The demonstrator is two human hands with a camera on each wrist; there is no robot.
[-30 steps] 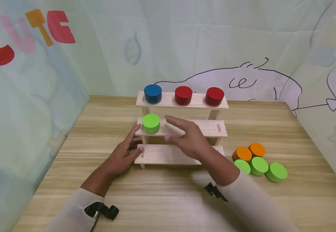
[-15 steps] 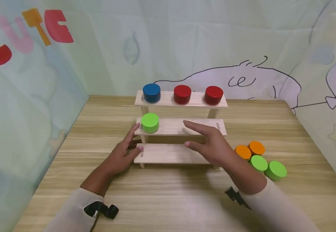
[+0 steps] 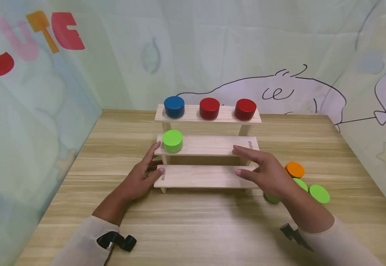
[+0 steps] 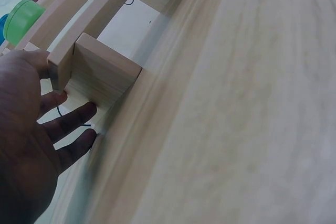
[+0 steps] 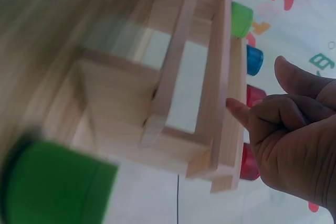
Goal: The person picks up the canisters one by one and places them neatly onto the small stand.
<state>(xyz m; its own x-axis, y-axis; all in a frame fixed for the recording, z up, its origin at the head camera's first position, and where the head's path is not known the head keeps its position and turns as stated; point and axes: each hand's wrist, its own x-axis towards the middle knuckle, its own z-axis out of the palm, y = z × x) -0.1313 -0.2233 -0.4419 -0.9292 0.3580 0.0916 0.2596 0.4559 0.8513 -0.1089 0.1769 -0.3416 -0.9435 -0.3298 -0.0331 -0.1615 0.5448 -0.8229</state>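
A three-tier wooden rack (image 3: 206, 177) stands on the table. One green disc (image 3: 172, 141) sits at the left end of its middle tier. A blue disc (image 3: 174, 107) and two red discs, the middle red disc (image 3: 209, 109) and the right red disc (image 3: 245, 109), line the top tier. My left hand (image 3: 138, 181) holds the rack's left end, thumb over the lower board; in the left wrist view its lower fingers (image 4: 73, 121) spread loosely beside it. My right hand (image 3: 269, 173), holding nothing, hovers over the rack's right end, thumb and index finger apart.
Loose discs lie right of the rack: an orange disc (image 3: 294, 170) and several green ones, including a green disc (image 3: 319, 194); the right hand partly covers the pile. A printed cloth (image 3: 193, 55) hangs behind and beside the table (image 3: 179, 229).
My right hand has moved rightward, away from the green disc on the middle tier, and now covers part of the loose pile. The left hand has stayed at the rack.
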